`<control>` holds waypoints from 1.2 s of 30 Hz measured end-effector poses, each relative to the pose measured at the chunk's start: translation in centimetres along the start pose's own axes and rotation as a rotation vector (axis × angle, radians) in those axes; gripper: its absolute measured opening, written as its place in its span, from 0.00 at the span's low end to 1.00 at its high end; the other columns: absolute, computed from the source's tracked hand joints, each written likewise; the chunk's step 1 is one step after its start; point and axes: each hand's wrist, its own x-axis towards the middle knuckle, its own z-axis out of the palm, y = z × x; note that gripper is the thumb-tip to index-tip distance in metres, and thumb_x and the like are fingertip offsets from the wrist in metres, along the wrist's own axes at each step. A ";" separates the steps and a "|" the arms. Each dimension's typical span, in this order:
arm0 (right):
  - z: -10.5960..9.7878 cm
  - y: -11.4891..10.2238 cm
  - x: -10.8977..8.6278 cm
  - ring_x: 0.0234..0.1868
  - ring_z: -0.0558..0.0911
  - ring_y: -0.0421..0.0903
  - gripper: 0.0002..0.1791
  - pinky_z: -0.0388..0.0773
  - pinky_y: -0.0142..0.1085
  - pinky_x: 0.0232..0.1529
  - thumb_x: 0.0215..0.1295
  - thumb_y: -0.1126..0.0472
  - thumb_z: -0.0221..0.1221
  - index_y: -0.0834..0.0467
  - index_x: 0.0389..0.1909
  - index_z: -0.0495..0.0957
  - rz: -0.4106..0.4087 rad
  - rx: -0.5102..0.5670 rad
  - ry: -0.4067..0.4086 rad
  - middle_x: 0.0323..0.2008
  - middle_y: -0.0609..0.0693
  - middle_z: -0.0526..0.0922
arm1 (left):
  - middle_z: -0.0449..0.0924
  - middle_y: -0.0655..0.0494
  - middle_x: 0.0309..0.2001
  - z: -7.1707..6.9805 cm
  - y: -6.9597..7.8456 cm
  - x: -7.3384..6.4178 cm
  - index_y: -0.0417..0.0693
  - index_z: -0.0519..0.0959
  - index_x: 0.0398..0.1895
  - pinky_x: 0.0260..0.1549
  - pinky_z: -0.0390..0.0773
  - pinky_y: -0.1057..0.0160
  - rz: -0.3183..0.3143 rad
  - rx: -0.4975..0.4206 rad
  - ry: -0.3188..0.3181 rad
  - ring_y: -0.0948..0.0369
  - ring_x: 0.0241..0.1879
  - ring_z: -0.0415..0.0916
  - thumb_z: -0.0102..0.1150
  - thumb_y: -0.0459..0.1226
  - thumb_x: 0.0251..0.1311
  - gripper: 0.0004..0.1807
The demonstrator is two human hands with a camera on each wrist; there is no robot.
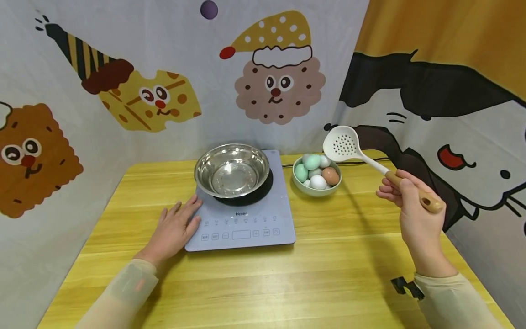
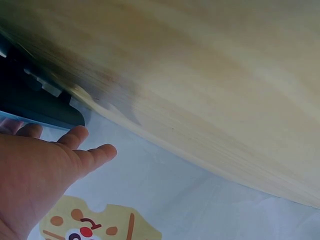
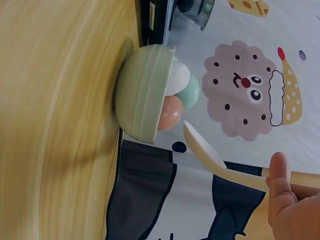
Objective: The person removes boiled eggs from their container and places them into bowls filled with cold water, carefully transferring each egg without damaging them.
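Observation:
My right hand (image 1: 420, 219) grips the wooden handle of a white slotted spoon (image 1: 343, 144), raised to the right of a pale green bowl (image 1: 316, 190). White, mint and brown eggs (image 1: 318, 182) fill the bowl. In the right wrist view, the spoon's head (image 3: 200, 147) hangs apart from the eggs. My left hand (image 1: 174, 228) touches the left edge of a light blue induction cooker (image 1: 263, 201), fingers relaxed and holding nothing. On the cooker's black heating area stands a shiny steel basin (image 1: 232, 185), with what looks like water inside. The left wrist view shows loosely spread fingers (image 2: 102, 155) at the cooker's edge.
Everything stands on a yellow wooden table (image 1: 242, 283). Behind it hangs a cloth (image 1: 172, 141) printed with cartoon food faces. A dark cable (image 1: 357, 163) runs along the table's back edge behind the bowl.

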 end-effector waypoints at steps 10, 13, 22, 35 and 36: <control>1.0 -1.0 -0.7 0.37 0.93 0.50 0.21 0.90 0.38 0.43 0.79 0.61 0.61 0.74 0.62 0.80 -0.019 0.041 -0.066 0.46 0.64 0.92 | 0.54 0.52 0.87 -0.1 0.0 0.1 0.54 0.62 0.85 0.75 0.44 0.19 0.000 -0.006 -0.003 0.27 0.80 0.54 0.42 0.53 0.85 0.32; 1.5 -1.5 -1.0 0.38 0.93 0.52 0.21 0.90 0.40 0.43 0.79 0.60 0.62 0.73 0.62 0.80 0.060 0.085 -0.043 0.46 0.65 0.92 | 0.53 0.52 0.87 -0.2 0.1 0.1 0.54 0.62 0.85 0.75 0.44 0.19 0.001 -0.007 -0.004 0.26 0.80 0.54 0.42 0.53 0.85 0.32; 0.8 -1.8 -0.9 0.38 0.94 0.56 0.23 0.91 0.45 0.41 0.78 0.61 0.62 0.75 0.63 0.78 0.211 0.397 0.062 0.49 0.68 0.91 | 0.54 0.51 0.87 0.0 -0.1 0.0 0.54 0.62 0.85 0.75 0.43 0.18 0.001 -0.008 -0.001 0.26 0.80 0.54 0.42 0.54 0.85 0.32; -6.4 2.3 2.7 0.39 0.92 0.57 0.11 0.93 0.45 0.44 0.78 0.59 0.62 0.61 0.53 0.80 0.534 0.596 0.517 0.38 0.63 0.89 | 0.55 0.50 0.87 0.3 -0.3 0.2 0.53 0.63 0.84 0.76 0.43 0.19 0.023 0.016 0.024 0.26 0.80 0.53 0.42 0.54 0.85 0.32; -6.7 2.7 2.5 0.39 0.92 0.57 0.11 0.93 0.45 0.44 0.78 0.58 0.63 0.61 0.52 0.80 0.560 0.595 0.526 0.37 0.63 0.89 | 0.56 0.49 0.86 0.3 -0.3 0.2 0.53 0.64 0.84 0.76 0.43 0.19 0.027 0.020 0.030 0.26 0.80 0.53 0.42 0.54 0.84 0.32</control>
